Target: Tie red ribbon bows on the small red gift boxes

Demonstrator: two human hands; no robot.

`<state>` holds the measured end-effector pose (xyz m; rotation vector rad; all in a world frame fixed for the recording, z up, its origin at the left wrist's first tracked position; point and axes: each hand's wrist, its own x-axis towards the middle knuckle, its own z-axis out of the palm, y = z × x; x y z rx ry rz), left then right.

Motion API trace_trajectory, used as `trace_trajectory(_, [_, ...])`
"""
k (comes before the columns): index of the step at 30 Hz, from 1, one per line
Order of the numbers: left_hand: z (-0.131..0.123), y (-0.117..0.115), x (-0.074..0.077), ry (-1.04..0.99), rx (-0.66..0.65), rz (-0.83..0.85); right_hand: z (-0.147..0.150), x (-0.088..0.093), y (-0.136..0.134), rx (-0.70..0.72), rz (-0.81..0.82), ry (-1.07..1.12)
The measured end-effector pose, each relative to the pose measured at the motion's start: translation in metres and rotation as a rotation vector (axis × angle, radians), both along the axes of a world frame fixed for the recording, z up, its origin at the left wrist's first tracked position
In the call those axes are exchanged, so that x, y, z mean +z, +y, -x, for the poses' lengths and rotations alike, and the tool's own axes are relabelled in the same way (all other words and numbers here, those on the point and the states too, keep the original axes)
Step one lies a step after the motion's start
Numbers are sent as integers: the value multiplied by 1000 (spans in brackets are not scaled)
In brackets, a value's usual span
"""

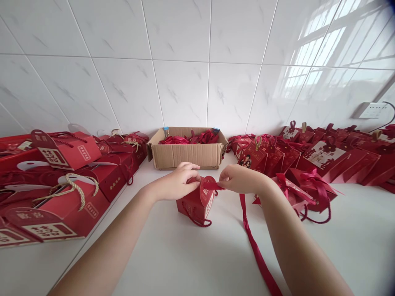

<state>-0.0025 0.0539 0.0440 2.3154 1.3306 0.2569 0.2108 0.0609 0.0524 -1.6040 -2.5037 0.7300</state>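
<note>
A small red gift box with a rounded top flap and a dark red cord handle stands on the white table. My left hand is at the upper left of the box, its fingers curled near the top; what they hold, if anything, is hidden. At the right of the flap, my right hand pinches a red ribbon. A short stretch of ribbon runs from the flap to these fingers, and a long end hangs down across the table toward the front edge.
Behind the box, a cardboard carton holds red ribbons. Larger red boxes crowd the left side. Several red boxes stand at the right, with ribboned ones beside my right forearm. A tiled wall rises behind.
</note>
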Motion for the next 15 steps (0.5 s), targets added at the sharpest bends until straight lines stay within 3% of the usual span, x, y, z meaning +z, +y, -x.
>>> trace_trajectory(4, [-4,0,-2,-30,-8,-47,-1,-1,1,-40,-19,-25])
trace_trajectory(7, [-5,1,0,-79,43,-175,-2,-3,2,-30,-29,28])
trace_trajectory(11, [-7,-5,9,-320,185,-352,1,-4,1,-62,-152,319])
trace_trajectory(15, [-13,-20,21,-538,157,-386,14,-3,0,132,6,622])
